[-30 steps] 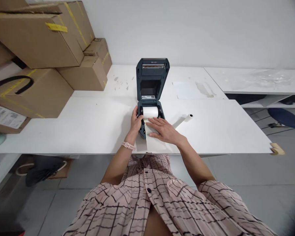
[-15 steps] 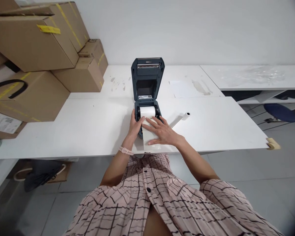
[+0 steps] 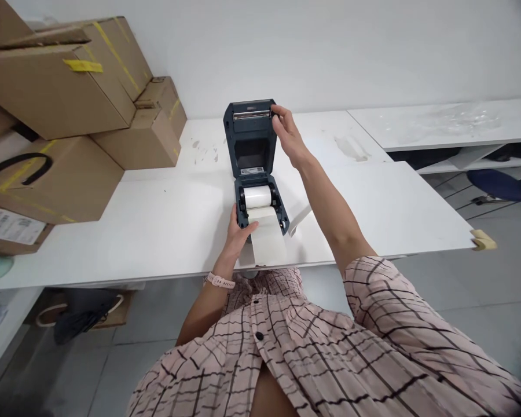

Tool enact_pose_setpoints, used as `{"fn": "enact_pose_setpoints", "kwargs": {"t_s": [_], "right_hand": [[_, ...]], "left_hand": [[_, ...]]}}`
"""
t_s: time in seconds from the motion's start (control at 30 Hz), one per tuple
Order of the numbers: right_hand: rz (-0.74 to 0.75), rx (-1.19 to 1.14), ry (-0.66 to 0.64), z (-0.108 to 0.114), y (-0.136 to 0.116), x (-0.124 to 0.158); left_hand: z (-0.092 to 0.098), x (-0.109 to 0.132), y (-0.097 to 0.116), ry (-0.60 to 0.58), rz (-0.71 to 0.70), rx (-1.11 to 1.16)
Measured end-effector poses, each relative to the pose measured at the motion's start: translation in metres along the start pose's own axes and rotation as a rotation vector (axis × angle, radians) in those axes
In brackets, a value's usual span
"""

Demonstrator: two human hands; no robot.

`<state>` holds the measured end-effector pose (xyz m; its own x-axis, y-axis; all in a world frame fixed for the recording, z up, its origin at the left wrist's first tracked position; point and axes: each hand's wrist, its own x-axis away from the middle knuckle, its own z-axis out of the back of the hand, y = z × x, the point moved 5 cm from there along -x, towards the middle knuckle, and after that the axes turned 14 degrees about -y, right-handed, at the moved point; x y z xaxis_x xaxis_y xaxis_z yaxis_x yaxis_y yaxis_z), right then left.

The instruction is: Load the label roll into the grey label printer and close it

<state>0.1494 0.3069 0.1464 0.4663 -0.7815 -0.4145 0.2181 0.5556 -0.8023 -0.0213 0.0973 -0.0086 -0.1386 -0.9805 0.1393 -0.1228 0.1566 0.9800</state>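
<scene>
A dark label printer [image 3: 282, 214] stands on the white table with its lid [image 3: 250, 130] raised. Inside its base sits a white label roll [image 3: 257, 197], and a strip of labels [image 3: 268, 243] runs from it over the front to the table edge. My left hand [image 3: 235, 236] holds the left side of the printer base, its thumb on the strip's left edge. My right hand [image 3: 290, 134] grips the lid's upper right corner between thumb and fingers. Partly behind my right forearm lies a rolled white paper [image 3: 301, 218].
Cardboard boxes [image 3: 56, 87] are stacked at the left of the table [image 3: 165, 231]. Clear plastic [image 3: 464, 120] lies on the far right table. A blue stool [image 3: 497, 188] stands at the right. A tan corner guard [image 3: 483, 240] covers the table's right corner.
My right hand has left the label strip and moved up to the lid's upper right corner, taking hold there. My left hand remains at the base. The view has shifted slightly.
</scene>
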Motion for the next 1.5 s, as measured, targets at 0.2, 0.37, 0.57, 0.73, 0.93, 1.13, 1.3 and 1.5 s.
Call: {"fn": "enact_pose_setpoints", "kwargs": {"t_s": [0.2,0.37,0.57,0.73,0.93,1.13,1.3,1.5], "right_hand": [[0.064,0.010,0.073,0.000,-0.010,0.010],[0.071,-0.022,0.210,0.004,-0.021,0.027],[0.017,0.095,0.047,-0.015,-0.033,0.058],[-0.074,0.123,-0.099,-0.041,-0.032,0.138],[-0.071,-0.053,-0.037,-0.068,-0.023,0.199],[-0.047,-0.107,0.016,-0.083,-0.009,0.208],[-0.006,0.054,0.057,-0.091,-0.007,0.213],[-0.018,0.164,0.118,-0.095,-0.007,0.210]], "left_hand": [[0.000,-0.001,0.000,-0.021,-0.020,-0.004],[0.000,-0.004,0.000,0.005,-0.014,0.034],[-0.002,0.021,-0.013,0.060,0.031,-0.002],[-0.002,0.050,-0.011,0.050,-0.035,-0.050],[-0.003,0.036,0.011,0.173,-0.089,-0.021],[-0.009,0.019,-0.002,0.151,-0.054,0.047],[-0.005,0.019,-0.013,0.165,-0.114,0.005],[-0.011,0.023,-0.007,0.243,-0.200,-0.085]]}}
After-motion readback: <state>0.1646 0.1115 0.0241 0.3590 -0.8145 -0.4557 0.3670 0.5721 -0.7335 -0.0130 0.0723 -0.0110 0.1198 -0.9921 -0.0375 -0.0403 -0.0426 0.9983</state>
